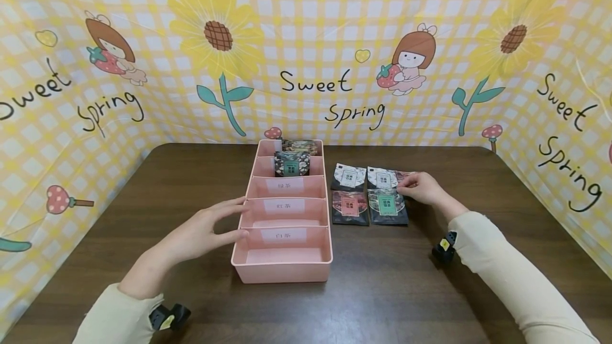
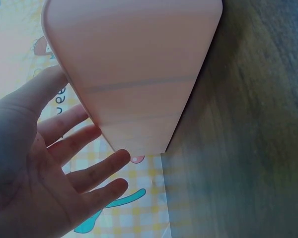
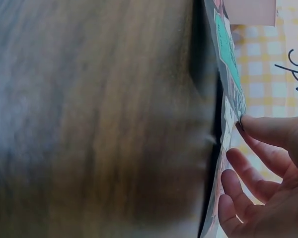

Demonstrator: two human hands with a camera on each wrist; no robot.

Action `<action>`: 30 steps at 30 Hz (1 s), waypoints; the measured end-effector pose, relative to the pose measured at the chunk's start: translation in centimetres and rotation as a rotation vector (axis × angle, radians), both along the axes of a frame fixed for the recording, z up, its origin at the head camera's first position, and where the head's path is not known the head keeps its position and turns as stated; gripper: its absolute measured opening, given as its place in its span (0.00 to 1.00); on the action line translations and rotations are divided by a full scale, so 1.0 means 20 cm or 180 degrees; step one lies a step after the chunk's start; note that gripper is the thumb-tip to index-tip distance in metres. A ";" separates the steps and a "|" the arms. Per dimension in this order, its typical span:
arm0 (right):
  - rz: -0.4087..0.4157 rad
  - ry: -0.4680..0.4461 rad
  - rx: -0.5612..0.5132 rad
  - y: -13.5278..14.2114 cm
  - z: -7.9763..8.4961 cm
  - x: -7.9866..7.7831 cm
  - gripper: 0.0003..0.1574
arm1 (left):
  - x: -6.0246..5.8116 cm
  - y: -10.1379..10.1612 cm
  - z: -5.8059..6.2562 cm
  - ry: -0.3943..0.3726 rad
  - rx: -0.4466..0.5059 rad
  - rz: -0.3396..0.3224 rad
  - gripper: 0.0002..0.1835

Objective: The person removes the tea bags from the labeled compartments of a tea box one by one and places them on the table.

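Note:
A long pink box [image 1: 282, 273] with several compartments stands on the table. My left hand [image 1: 196, 232] is at its left side, fingers spread, thumb and fingertips at the rim. In the right wrist view, the thumb and index finger of my right hand [image 3: 273, 163] pinch the upper corner of a green-labelled tea sachet [image 1: 388, 208], which is slightly raised there. Beside it lies a red-labelled sachet [image 1: 350, 208]. Behind these are two white sachets [image 1: 349, 177] and another reddish sachet [image 1: 404, 175], partly hidden by my right hand.
A dark sachet with a green label [image 1: 291, 164] stands in the box's second compartment from the back; another patterned sachet [image 1: 300, 147] is in the rearmost. Nearer compartments bear white paper labels [image 1: 284, 236]. A checked cloth [image 1: 306, 31] hangs behind the brown table [image 1: 382, 291].

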State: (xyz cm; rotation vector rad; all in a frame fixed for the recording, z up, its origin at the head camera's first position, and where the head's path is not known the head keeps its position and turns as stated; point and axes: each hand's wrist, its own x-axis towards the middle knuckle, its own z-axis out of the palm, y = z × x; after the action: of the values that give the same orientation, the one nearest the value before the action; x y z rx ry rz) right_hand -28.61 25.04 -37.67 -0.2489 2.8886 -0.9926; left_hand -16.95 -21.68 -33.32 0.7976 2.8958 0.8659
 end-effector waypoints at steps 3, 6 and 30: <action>0.0018 0.0060 0.0040 0.00 -0.01 0.00 0.12 | 0.00 0.00 0.00 -0.0012 0.0004 0.0000 0.28; 0.0056 0.0126 0.0092 0.00 -0.02 -0.01 0.11 | 0.00 0.00 0.00 -0.0018 0.0005 0.0001 0.28; 0.0023 -0.0291 -0.0573 -0.02 0.18 0.04 0.23 | -0.01 0.00 -0.01 0.0013 0.0036 -0.0017 0.28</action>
State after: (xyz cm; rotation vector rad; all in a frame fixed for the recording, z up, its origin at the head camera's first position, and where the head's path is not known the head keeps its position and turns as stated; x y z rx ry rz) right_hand -27.87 24.62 -34.12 -0.2184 2.7174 -1.2305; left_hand -17.09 -21.77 -33.57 0.8085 2.8937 0.8821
